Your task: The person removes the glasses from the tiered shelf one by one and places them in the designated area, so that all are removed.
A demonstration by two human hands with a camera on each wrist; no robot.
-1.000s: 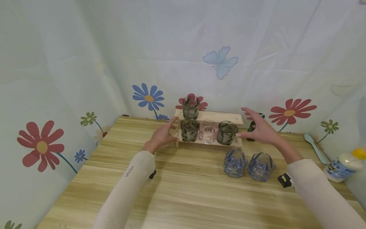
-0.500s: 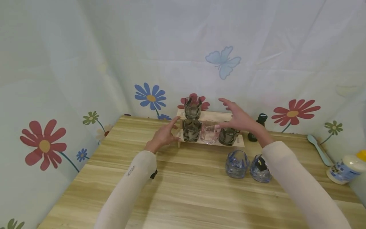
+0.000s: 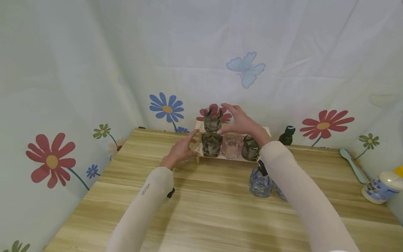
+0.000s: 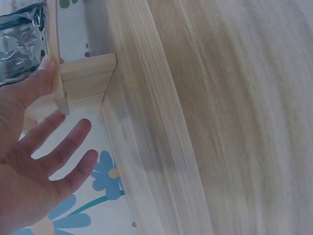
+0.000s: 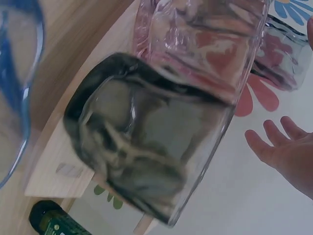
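Observation:
A two-tier wooden rack (image 4: pixel 89 71) carries the glasses. One grey glass (image 3: pixel 213 119) stands on its upper tier, at the left. Below it are a second grey glass (image 3: pixel 211 144), a pink glass (image 3: pixel 232 147) and a third grey glass (image 3: pixel 250 148). My left hand (image 3: pixel 181 151) touches the rack's left end; in the left wrist view its thumb and index finger meet the board's edge, the others spread. My right hand (image 3: pixel 240 121) reaches beside the upper grey glass, fingers and thumb parted; the right wrist view shows these fingers (image 5: pixel 271 142) apart from it.
Two blue glasses, one nearer (image 3: pixel 260 187) and one mostly behind my right sleeve (image 3: pixel 292 182), stand before the rack. To the right are a dark green bottle (image 3: pixel 287 135), a pale blue spoon (image 3: pixel 353 166) and a white bottle (image 3: pixel 382 187) with a yellow cap. A flowered curtain (image 3: pixel 189 52) hangs behind.
My right hand has moved left from the rack's right end, across the pink glass, to beside the upper grey glass. The left hand has stayed at the rack's left end.

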